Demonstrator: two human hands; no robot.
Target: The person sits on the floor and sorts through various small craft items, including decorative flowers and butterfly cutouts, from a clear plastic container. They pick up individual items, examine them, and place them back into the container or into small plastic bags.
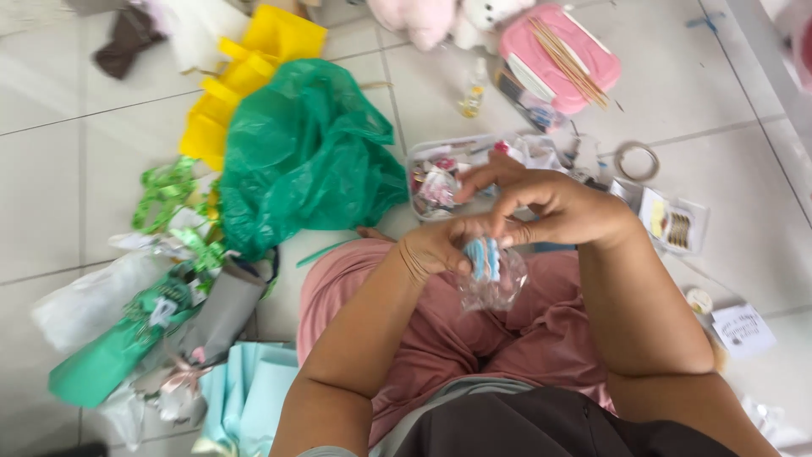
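Together, both hands meet above a pink-clad lap: left hand (436,248) and right hand (554,207) pinch a small blue-and-white item (485,257) inside clear wrap (499,288), near a green plastic bag (300,156) on the floor.

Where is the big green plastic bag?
In the head view, the green plastic bag lies on the tiled floor at upper left, just below the yellow paper, left of the clear box.

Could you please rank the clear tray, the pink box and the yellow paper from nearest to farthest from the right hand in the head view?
From the right hand:
1. Clear tray, just left of the fingers.
2. Pink box, above it.
3. Yellow paper, far upper left.
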